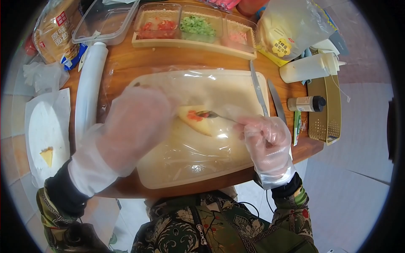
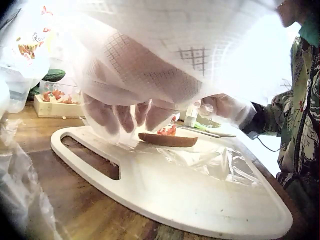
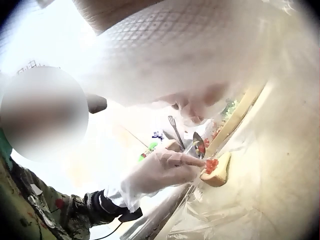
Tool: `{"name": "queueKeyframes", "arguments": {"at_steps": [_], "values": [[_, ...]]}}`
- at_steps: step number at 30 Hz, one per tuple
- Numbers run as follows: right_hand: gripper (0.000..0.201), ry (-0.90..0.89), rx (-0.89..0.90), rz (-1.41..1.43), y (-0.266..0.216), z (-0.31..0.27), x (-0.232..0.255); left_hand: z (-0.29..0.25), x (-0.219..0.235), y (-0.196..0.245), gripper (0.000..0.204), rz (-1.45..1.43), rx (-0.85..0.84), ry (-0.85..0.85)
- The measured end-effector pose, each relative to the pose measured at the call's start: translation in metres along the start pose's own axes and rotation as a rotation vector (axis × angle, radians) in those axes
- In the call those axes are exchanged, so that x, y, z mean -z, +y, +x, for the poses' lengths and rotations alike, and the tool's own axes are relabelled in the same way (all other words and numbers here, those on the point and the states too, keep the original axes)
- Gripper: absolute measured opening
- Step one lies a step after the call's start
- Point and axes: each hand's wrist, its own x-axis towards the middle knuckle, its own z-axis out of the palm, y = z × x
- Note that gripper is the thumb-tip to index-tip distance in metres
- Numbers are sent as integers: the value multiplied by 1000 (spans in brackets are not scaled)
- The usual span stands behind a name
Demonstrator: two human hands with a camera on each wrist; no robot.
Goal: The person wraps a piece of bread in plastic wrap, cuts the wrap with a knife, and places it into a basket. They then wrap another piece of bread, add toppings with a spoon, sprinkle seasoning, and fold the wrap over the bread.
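A bread piece (image 1: 197, 120) topped with diced red bits lies on clear film over the white cutting board (image 1: 168, 170). My gloved right hand (image 1: 268, 145) pinches a spoon (image 1: 213, 114), its bowl over the red bits. Blurred in the head view, my gloved left hand (image 1: 136, 126) is at the bread's left; its fingers (image 2: 123, 117) extend downward beside the bread (image 2: 167, 139) in the left wrist view. In the right wrist view, the left hand (image 3: 162, 175) has extended fingertips close to the bread (image 3: 218, 172); contact is unclear.
Behind the board, a wooden tray (image 1: 194, 45) holds containers of red and green diced food. Knives (image 1: 276, 99), a squeeze bottle (image 1: 308, 68), a shaker (image 1: 306, 103) and a basket (image 1: 333, 114) are at right. A film roll (image 1: 90, 84) and white paper (image 1: 46, 126) lie left.
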Motion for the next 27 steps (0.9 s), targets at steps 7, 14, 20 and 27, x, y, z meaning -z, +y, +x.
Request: {"name": "queueKeyframes", "arguments": {"at_steps": [7, 14, 20, 27], "values": [[17, -43, -37, -41, -5, 2, -2, 0, -2, -1, 15, 38, -9, -6], [18, 19, -20, 15, -3, 4, -3, 0, -1, 0, 14, 40, -22, 24], [21, 25, -158, 90, -3, 12, -11, 0, 0, 0, 15, 14, -16, 36], [22, 21, -288, 185, -7, 8, -9, 2, -1, 0, 15, 46, -25, 6]]}}
